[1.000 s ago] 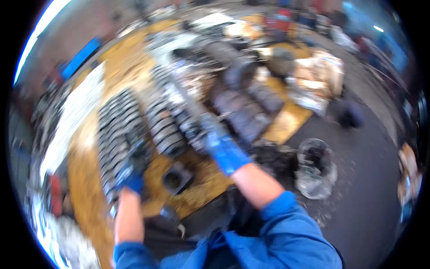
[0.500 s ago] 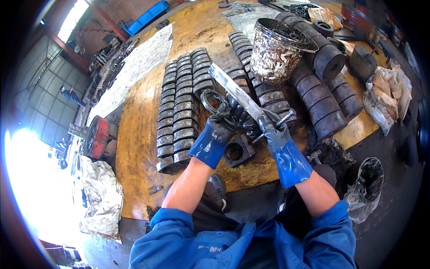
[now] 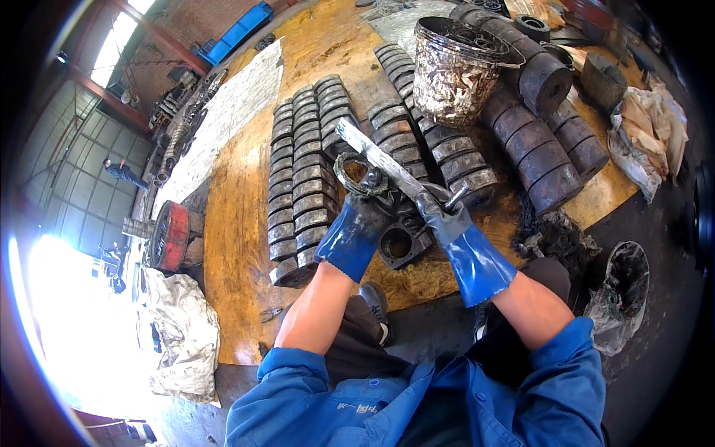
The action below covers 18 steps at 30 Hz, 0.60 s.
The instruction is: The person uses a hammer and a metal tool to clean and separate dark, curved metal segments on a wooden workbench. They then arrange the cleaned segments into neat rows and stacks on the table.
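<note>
My left hand (image 3: 354, 232), in a greasy blue rubber glove, is closed around a blackened metal ring (image 3: 340, 173) smeared with grease. My right hand (image 3: 456, 237), gloved the same way, grips a flat bar-like scraper (image 3: 383, 159) coated in grey grease. Its blade slants up to the left, passing over or against the ring; contact is hard to tell. A short metal rod (image 3: 459, 195) sticks out by the right fingers, possibly part of the scraper. Below the hands lies a dark square block (image 3: 417, 249) with a round hole.
Rows of dark cylindrical parts (image 3: 305, 171) stand ahead on the yellowish board (image 3: 234, 223). A grease-smeared bucket (image 3: 454, 78) is beyond the right hand, beside large dark rollers (image 3: 540, 167). Pliers (image 3: 272, 314) lie front left, a greasy bag (image 3: 622, 298) at right. A person (image 3: 125, 173) stands far left.
The scraper's tip has dropped lower and left, so its blade sits closer over the ring. Both hands keep their holds; the whole view has shifted slightly.
</note>
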### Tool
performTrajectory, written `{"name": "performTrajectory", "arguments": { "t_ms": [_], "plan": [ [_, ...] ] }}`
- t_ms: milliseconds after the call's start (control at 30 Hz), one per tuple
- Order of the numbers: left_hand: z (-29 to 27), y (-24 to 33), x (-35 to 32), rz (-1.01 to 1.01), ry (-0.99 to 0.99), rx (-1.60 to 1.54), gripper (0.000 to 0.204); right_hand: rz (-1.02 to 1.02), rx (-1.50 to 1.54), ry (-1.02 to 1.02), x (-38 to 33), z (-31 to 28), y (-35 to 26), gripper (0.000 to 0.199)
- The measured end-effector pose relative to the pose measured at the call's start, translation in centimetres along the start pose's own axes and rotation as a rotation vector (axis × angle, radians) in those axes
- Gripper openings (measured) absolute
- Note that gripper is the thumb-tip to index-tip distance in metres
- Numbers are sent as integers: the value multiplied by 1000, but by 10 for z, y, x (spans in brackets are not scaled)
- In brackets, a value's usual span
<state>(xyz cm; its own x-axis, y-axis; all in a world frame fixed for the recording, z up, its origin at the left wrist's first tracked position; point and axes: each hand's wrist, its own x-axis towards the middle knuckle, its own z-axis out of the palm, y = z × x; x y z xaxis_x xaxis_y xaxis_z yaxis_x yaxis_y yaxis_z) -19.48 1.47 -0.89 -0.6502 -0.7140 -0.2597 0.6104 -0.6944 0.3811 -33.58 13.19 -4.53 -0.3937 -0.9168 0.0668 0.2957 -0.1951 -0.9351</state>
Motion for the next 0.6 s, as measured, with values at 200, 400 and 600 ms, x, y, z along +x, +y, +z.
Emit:
{"name": "performTrajectory", "arguments": {
  "t_ms": [200,400,600],
  "plan": [
    [12,5,-11,33,-24,39,24,27,55,-109,-3,5,-2,32],
    [16,8,-17,48,15,70,26,171,109,-86,-6,9,-3,35],
    [17,9,-19,29,-53,-13,30,328,309,-141,-6,5,-3,37]
  ]
}}
